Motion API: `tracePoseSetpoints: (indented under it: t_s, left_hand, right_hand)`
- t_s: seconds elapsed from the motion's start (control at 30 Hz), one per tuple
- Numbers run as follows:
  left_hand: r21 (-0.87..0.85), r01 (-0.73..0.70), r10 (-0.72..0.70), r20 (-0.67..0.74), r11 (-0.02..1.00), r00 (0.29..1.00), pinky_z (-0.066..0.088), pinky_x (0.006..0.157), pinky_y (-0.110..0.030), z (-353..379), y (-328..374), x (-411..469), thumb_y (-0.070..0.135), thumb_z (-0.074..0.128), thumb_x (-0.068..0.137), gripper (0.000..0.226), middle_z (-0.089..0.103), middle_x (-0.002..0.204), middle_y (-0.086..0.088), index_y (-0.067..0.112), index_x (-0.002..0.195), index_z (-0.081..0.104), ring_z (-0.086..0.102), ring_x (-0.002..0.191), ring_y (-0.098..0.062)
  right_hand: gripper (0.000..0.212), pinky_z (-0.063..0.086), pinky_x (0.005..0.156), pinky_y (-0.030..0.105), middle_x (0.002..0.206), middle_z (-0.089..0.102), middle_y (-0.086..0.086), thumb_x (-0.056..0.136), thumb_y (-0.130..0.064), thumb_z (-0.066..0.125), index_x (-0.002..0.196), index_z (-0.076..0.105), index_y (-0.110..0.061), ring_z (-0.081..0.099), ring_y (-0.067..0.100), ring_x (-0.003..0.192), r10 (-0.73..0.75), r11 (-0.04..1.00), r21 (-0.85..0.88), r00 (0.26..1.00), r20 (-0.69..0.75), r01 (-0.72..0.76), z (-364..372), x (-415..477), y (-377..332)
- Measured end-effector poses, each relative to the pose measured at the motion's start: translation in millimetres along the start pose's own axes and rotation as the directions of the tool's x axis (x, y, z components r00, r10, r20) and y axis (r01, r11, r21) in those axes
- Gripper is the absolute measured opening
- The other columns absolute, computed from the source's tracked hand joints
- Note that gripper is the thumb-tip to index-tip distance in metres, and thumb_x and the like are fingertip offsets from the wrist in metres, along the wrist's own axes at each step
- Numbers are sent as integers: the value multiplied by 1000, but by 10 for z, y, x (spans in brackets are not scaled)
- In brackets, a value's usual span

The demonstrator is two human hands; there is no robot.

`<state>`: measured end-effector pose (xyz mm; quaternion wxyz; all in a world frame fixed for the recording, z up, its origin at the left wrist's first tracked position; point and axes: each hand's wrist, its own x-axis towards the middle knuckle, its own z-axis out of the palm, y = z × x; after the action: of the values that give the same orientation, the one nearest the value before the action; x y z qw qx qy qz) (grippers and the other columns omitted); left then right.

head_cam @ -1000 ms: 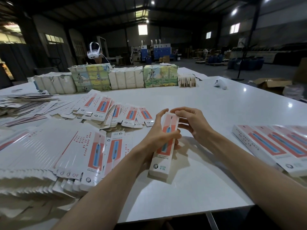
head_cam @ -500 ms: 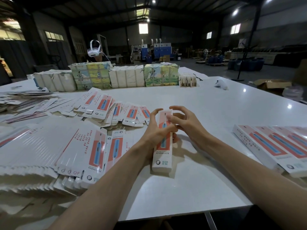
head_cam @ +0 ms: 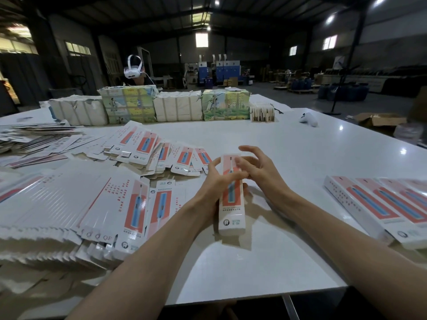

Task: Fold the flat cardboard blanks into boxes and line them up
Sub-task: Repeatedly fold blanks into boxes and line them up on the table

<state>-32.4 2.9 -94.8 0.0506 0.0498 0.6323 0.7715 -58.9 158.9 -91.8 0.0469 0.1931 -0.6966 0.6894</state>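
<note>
A long white box with a red and blue print (head_cam: 231, 211) stands on end, leaning, on the white table (head_cam: 277, 139) in front of me. My left hand (head_cam: 213, 183) grips it round the middle from the left. My right hand (head_cam: 258, 168) hovers just right of the box's top, fingers spread and loosely bent, holding nothing. A big fanned stack of flat blanks (head_cam: 76, 209) lies to the left. Folded boxes lie in a row (head_cam: 379, 204) at the right.
More loose blanks (head_cam: 159, 151) are scattered beyond the stack. Wrapped bundles (head_cam: 175, 107) line the table's far side, with a person wearing a white headset (head_cam: 132, 70) behind them. A white controller (head_cam: 308, 118) lies far right. The table's near edge runs below my forearms.
My right hand has come off the box's top and opened its fingers. My left hand keeps its grip and the box has turned more upright.
</note>
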Motion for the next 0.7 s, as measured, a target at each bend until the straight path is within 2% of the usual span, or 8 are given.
tracePoseSetpoints:
  t_s: [0.07, 0.1, 0.2, 0.33, 0.43, 0.53, 0.63, 0.7]
  left_hand:
    - [-52, 27, -27, 3, 998, 1000, 62, 64, -35, -11, 2, -18, 41, 76, 84, 61, 79, 88, -8, 17, 135, 52, 79, 77, -23]
    - [-95, 35, -35, 1, 995, 999, 63, 67, -37, -20, 4, -28, 44, 70, 89, 52, 79, 89, -8, 16, 131, 57, 79, 81, -23]
    - [-266, 42, -32, 42, 963, 999, 63, 79, -43, -20, 29, -66, 45, 59, 99, 49, 77, 112, -15, 12, 136, 60, 78, 100, -28]
    - [-378, 56, -31, 72, 924, 997, 62, 91, -48, -21, 67, -107, 50, 55, 103, 58, 72, 127, -20, 6, 141, 57, 72, 118, -34]
    - [-416, 59, -38, 57, 907, 998, 62, 89, -47, -29, 81, -120, 54, 56, 103, 63, 75, 115, -20, 3, 139, 57, 74, 111, -34]
    - [-455, 47, -38, 29, 889, 999, 60, 97, -50, -15, 101, -129, 56, 59, 102, 60, 75, 110, -22, 8, 137, 56, 74, 109, -35]
    - [-428, 79, -63, 53, 900, 997, 48, 112, -59, 3, 105, -109, 62, 57, 100, 71, 60, 143, -30, 10, 147, 50, 63, 130, -42]
    - [-389, 89, -66, 71, 917, 995, 45, 114, -61, 23, 89, -75, 65, 51, 102, 73, 58, 145, -29, 10, 150, 49, 61, 133, -42]
  right_hand:
    - [36, 62, 83, 25, 126, 67, 2, 103, -36, 66, 135, 53, -24, 74, 15, 104, -56, 983, -175, 998, -23, 51, -15, 20, 0]
    - [32, 59, 82, 19, 125, 64, 1, 104, -32, 66, 133, 54, -22, 71, 9, 103, -118, 948, -301, 993, -27, 104, -22, 32, 10]
    - [18, 51, 75, 9, 111, 61, 3, 106, -23, 61, 123, 67, -20, 63, -4, 92, -255, 817, -527, 966, 39, 236, -2, 21, 32]
    - [19, 45, 77, 10, 103, 56, -2, 107, -30, 60, 118, 72, -20, 61, 3, 88, -249, 757, -600, 963, 99, 257, 85, -26, 31]
    - [27, 43, 84, 13, 107, 54, -2, 103, -41, 65, 119, 73, -20, 59, 7, 97, -244, 751, -605, 962, 120, 266, 158, -55, 21]
    - [44, 45, 89, 18, 114, 52, -2, 96, -55, 69, 126, 69, -22, 57, 11, 107, -176, 738, -633, 972, 152, 233, 161, -76, -24]
    - [59, 53, 90, 23, 119, 49, 0, 91, -54, 75, 137, 60, -20, 57, 16, 108, -121, 652, -723, 973, 198, 228, 145, -100, -112]
    - [60, 56, 91, 29, 119, 49, 2, 91, -50, 77, 138, 59, -19, 57, 18, 106, -122, 630, -745, 975, 184, 219, 115, -146, -171]
